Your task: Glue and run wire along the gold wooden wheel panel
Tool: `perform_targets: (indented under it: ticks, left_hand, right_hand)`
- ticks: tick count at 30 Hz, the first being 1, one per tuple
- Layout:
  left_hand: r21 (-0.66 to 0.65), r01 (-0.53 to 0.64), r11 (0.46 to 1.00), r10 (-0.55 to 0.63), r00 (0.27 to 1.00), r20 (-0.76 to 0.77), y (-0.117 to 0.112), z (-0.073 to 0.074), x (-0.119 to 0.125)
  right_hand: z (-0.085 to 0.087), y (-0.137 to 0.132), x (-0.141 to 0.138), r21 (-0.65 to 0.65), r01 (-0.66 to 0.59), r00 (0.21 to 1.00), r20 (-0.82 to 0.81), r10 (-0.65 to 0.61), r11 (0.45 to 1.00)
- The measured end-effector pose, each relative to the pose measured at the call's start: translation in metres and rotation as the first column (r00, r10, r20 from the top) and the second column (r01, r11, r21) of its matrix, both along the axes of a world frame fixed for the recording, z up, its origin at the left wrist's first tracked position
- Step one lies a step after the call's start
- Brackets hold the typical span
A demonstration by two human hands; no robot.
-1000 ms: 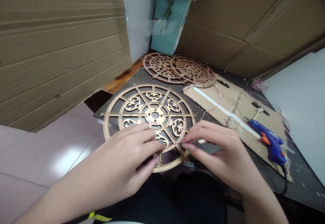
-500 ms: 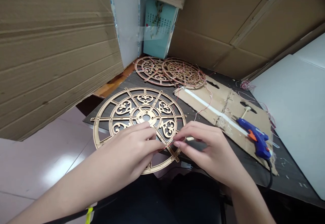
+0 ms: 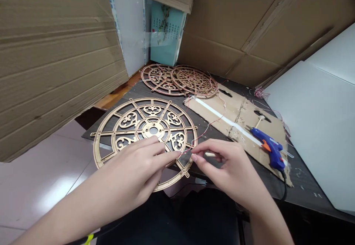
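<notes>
Head view: left hand (image 3: 130, 171) over gold laser-cut wheel frame (image 3: 95, 152), fingers extended, tips near frame's lower right rim; pinch on wire uncertain from this angle. Right hand (image 3: 230, 167), thumb and forefinger pressed together on thin red wire (image 3: 186, 151); pale stick (image 3: 210, 154) beside fingers. Frame flat on dark table (image 3: 133, 89); two wired frames (image 3: 177, 80) beyond, blue glue gun (image 3: 269, 149) on cardboard sheet (image 3: 273, 126) to right.
</notes>
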State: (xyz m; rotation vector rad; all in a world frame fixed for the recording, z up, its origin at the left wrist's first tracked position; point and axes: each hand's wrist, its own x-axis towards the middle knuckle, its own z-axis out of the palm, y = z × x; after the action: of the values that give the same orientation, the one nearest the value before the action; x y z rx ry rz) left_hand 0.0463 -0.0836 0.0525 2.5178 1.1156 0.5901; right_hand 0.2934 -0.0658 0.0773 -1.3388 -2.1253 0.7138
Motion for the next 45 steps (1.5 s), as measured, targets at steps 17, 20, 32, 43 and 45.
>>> perform_targets:
  ticks: [17,20,32,43,45]
  left_hand:
    - [0.036,0.012,0.999,-0.010,0.997,-0.072,-0.003,-0.006,-0.003]
    - [0.053,0.012,0.999,-0.007,0.997,-0.080,-0.003,-0.007,-0.003]
    - [0.080,-0.005,0.997,0.012,0.996,-0.087,-0.010,-0.010,-0.003]
    - [0.030,-0.135,0.990,0.123,0.957,0.261,0.007,-0.001,0.003]
    - [-0.032,-0.122,0.992,0.126,0.959,0.255,0.010,-0.002,0.006]
  right_hand:
    - [-0.013,0.017,-0.014,-0.440,-0.018,0.988,-0.148,-0.053,0.898]
    - [-0.014,0.020,-0.014,-0.472,-0.026,0.980,-0.184,-0.070,0.881]
    - [-0.020,0.028,-0.022,-0.571,-0.095,0.959,-0.272,-0.078,0.816]
    - [-0.019,0.028,-0.024,-0.555,-0.162,0.941,-0.336,-0.042,0.816]
    - [-0.018,0.027,-0.025,-0.549,-0.167,0.938,-0.344,-0.040,0.819]
